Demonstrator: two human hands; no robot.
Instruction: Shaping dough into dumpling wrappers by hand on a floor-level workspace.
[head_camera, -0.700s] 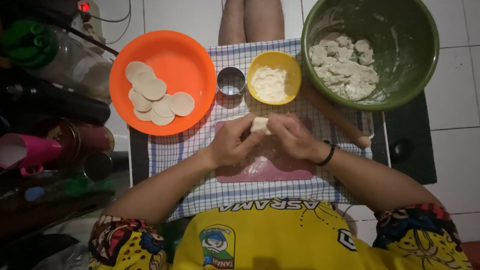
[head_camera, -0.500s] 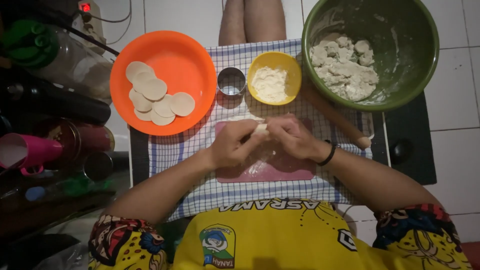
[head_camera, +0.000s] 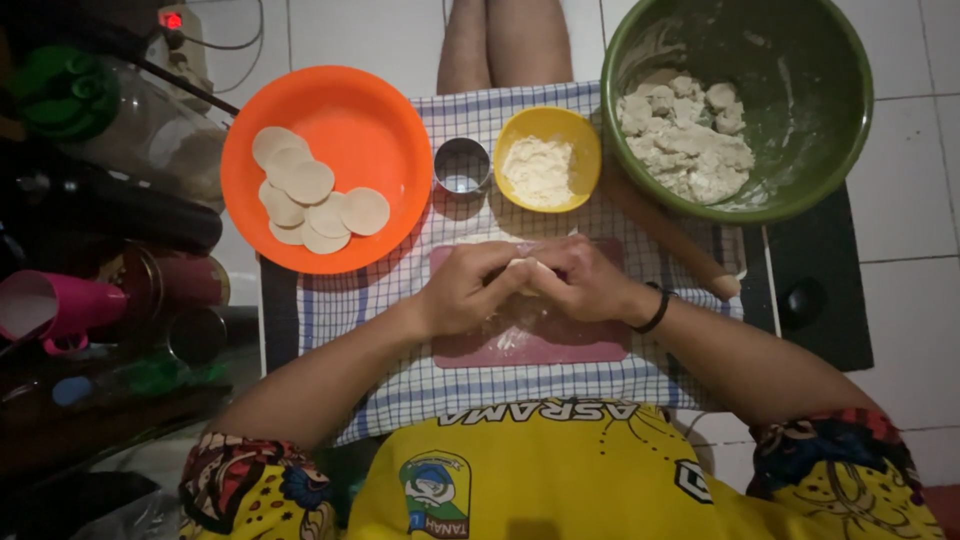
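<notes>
**Two hands closed on one lump of dough**

Two hands met over the pink cutting board (head_camera: 560, 348). The left hand (head_camera: 462, 290) and right hand (head_camera: 588, 285) were pressed together at the fingertips, both clenched around a small pale dough piece (head_camera: 520, 265) held between them, just above the board. Only a sliver of the dough showed between the fingers. A dusting of flour lay on the board beneath the hands. A black band (head_camera: 655, 312) sat on the right wrist.

The board lay on a blue-and-white checked cloth (head_camera: 480, 385) spread on the tiled floor (head_camera: 900, 200).

Beyond the hands, along the far edge of the cloth:
- orange bowl (head_camera: 375, 110), at the left, holding six flat round dough discs (head_camera: 308, 190), overlapping one another
- round metal cutter (head_camera: 462, 166), upright, between the orange bowl and the yellow one
- small yellow bowl (head_camera: 512, 128) with a heap of flour (head_camera: 538, 170)
- large green bowl (head_camera: 800, 70), at the right, with a rough mass of dough (head_camera: 685, 140) and flour smeared on its wall

A wooden rolling pin (head_camera: 670, 238) lay slanted under the green bowl's rim, its end near the right wrist.

Dim clutter at far left: a pink cup (head_camera: 55, 308) on its side, a green-capped bottle (head_camera: 65, 90). The person's bare knees (head_camera: 505, 40) showed at the top edge.
</notes>
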